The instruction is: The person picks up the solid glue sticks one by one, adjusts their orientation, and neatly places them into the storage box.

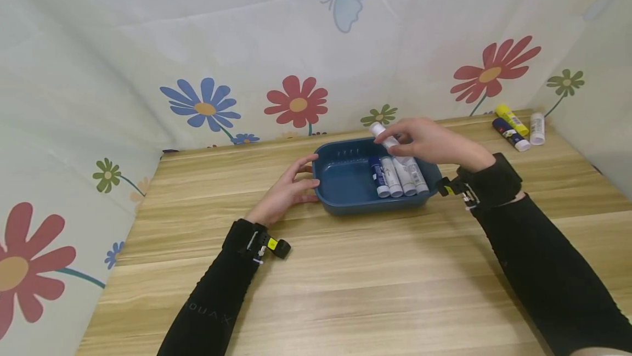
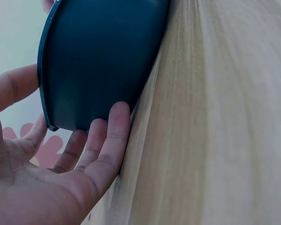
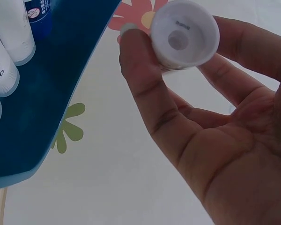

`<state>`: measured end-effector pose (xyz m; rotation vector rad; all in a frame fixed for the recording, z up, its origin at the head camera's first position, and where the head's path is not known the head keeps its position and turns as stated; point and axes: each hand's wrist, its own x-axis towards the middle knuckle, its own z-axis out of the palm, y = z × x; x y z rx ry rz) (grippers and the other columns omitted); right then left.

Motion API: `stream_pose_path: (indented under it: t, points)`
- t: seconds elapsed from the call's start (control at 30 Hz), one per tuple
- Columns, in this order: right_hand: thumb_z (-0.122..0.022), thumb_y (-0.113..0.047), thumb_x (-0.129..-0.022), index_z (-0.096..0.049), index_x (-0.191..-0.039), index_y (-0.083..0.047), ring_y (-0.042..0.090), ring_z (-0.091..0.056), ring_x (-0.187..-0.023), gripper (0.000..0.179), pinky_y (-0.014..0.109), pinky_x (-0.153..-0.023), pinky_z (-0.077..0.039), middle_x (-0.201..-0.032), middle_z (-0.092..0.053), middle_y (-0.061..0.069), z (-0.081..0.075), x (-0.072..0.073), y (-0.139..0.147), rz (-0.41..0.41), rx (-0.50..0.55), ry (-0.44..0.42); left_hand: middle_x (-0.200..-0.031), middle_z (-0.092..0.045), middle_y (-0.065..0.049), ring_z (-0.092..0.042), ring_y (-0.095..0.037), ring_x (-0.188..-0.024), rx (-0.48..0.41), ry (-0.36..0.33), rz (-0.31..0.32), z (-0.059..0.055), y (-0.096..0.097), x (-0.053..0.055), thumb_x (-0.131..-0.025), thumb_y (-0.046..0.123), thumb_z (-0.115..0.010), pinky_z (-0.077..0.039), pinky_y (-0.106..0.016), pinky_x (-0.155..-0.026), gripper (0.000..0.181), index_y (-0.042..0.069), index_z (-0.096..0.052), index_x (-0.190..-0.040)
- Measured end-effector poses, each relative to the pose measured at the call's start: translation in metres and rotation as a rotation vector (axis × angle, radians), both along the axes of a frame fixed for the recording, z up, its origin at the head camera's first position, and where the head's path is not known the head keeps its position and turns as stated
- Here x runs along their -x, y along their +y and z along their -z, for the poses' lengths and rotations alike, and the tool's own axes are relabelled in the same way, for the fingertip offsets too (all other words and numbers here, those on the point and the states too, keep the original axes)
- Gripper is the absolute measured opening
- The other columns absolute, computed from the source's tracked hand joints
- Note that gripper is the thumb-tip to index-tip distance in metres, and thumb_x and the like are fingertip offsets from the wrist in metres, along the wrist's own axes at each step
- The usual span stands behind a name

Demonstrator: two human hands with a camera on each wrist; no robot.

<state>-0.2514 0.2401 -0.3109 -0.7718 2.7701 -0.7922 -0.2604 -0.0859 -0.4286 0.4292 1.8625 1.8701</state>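
My right hand (image 1: 427, 139) pinches a white glue stick (image 1: 378, 130) between thumb and fingers, tilted above the far side of a blue plastic basin (image 1: 340, 202). The right wrist view shows the hollow round end of that glue stick (image 3: 196, 51). Inside the basin's right half, one dark blue glue stick (image 1: 378, 178) and several white glue sticks (image 1: 391, 178) lie side by side; the hand partly covers them. At the basin's left end, my left hand (image 1: 283, 191) touches the rim and outer wall with spread, slightly bent fingers, as the left wrist view shows.
On the wooden table (image 1: 316, 290), at the far right corner, lie a yellow glue stick (image 1: 512, 120), a dark blue glue stick (image 1: 510, 134) and a white glue stick (image 1: 537, 128). A flower-patterned cloth (image 1: 237, 43) stands behind the table and along its sides.
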Motion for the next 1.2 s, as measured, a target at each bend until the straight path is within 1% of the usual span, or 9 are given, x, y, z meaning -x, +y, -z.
stream_pose_path:
  t: [0.3, 0.43, 0.57, 0.67, 0.8, 0.9, 1.03, 1.1, 1.2]
  points:
    - [-0.062, -0.012, -0.096, -0.065, -0.127, -0.015, 0.024, -0.059, -0.100, 0.032, 0.037, -0.083, -0.052, -0.139, -0.057, 0.012, 0.001, 0.000, -0.002, -0.020, 0.008, -0.005, -0.144, -0.032, -0.010, -0.051, -0.033, -0.124, 0.003, 0.014, 0.005, 0.001, 0.000, 0.000, -0.099, 0.017, -0.058, -0.052, -0.050, -0.101, 0.056, 0.032, -0.036, -0.148]
    - [-0.061, -0.012, -0.096, -0.065, -0.128, -0.014, 0.023, -0.058, -0.096, 0.032, 0.035, -0.079, -0.051, -0.137, -0.058, 0.014, 0.000, 0.000, -0.003, -0.016, -0.003, -0.014, -0.145, -0.031, -0.011, -0.050, -0.034, -0.125, -0.002, 0.017, 0.017, 0.001, 0.001, 0.000, -0.099, 0.018, -0.058, -0.051, -0.051, -0.101, 0.057, 0.032, -0.035, -0.149]
    - [-0.060, -0.012, -0.097, -0.064, -0.128, -0.013, 0.023, -0.057, -0.088, 0.032, 0.032, -0.071, -0.048, -0.130, -0.062, 0.014, -0.002, 0.002, -0.006, -0.023, -0.022, -0.040, -0.145, -0.031, -0.011, -0.051, -0.033, -0.124, -0.003, 0.015, 0.010, 0.000, 0.000, -0.001, -0.099, 0.018, -0.058, -0.052, -0.050, -0.101, 0.057, 0.031, -0.035, -0.149]
    - [-0.060, -0.012, -0.097, -0.064, -0.128, -0.012, 0.023, -0.059, -0.088, 0.032, 0.032, -0.072, -0.050, -0.125, -0.064, 0.014, -0.002, 0.004, -0.010, -0.036, -0.040, -0.056, -0.145, -0.031, -0.010, -0.051, -0.033, -0.124, -0.001, 0.014, 0.006, -0.001, 0.000, -0.001, -0.099, 0.017, -0.058, -0.052, -0.050, -0.100, 0.057, 0.031, -0.035, -0.149]
    - [-0.059, -0.011, -0.097, -0.065, -0.127, -0.011, 0.024, -0.061, -0.095, 0.030, 0.035, -0.081, -0.055, -0.124, -0.064, 0.015, -0.001, 0.006, -0.013, -0.050, -0.056, -0.071, -0.145, -0.031, -0.010, -0.051, -0.033, -0.124, -0.002, 0.015, 0.004, -0.002, 0.001, -0.002, -0.099, 0.017, -0.058, -0.052, -0.051, -0.101, 0.057, 0.031, -0.035, -0.149]
    - [-0.057, -0.009, -0.097, -0.065, -0.126, -0.009, 0.021, -0.060, -0.081, 0.030, 0.032, -0.072, -0.052, -0.119, -0.065, 0.014, 0.000, 0.008, -0.014, -0.058, -0.066, -0.074, -0.144, -0.031, -0.010, -0.051, -0.034, -0.125, -0.001, 0.016, 0.003, -0.003, 0.001, -0.002, -0.099, 0.017, -0.058, -0.052, -0.051, -0.101, 0.057, 0.031, -0.035, -0.149]
    - [-0.054, -0.008, -0.098, -0.066, -0.127, -0.008, 0.017, -0.046, -0.057, 0.031, 0.026, -0.056, -0.040, -0.114, -0.065, 0.013, 0.001, 0.013, -0.020, -0.071, -0.084, -0.089, -0.144, -0.032, -0.010, -0.051, -0.033, -0.124, -0.001, 0.020, -0.001, -0.003, 0.001, -0.002, -0.099, 0.016, -0.058, -0.053, -0.050, -0.100, 0.057, 0.030, -0.035, -0.149]
    - [-0.053, -0.008, -0.098, -0.066, -0.126, -0.009, 0.017, -0.048, -0.059, 0.031, 0.026, -0.056, -0.040, -0.118, -0.066, 0.014, 0.002, 0.015, -0.023, -0.076, -0.093, -0.108, -0.144, -0.032, -0.010, -0.051, -0.032, -0.124, -0.003, 0.018, -0.001, -0.003, 0.001, -0.002, -0.099, 0.016, -0.058, -0.053, -0.049, -0.099, 0.057, 0.030, -0.035, -0.149]
    - [-0.053, -0.008, -0.097, -0.068, -0.124, -0.010, 0.019, -0.055, -0.070, 0.031, 0.029, -0.062, -0.045, -0.115, -0.066, 0.012, 0.004, 0.017, -0.028, -0.086, -0.096, -0.147, -0.143, -0.032, -0.010, -0.051, -0.031, -0.122, -0.010, 0.013, -0.002, -0.001, 0.001, -0.003, -0.099, 0.015, -0.058, -0.054, -0.049, -0.099, 0.057, 0.030, -0.035, -0.149]
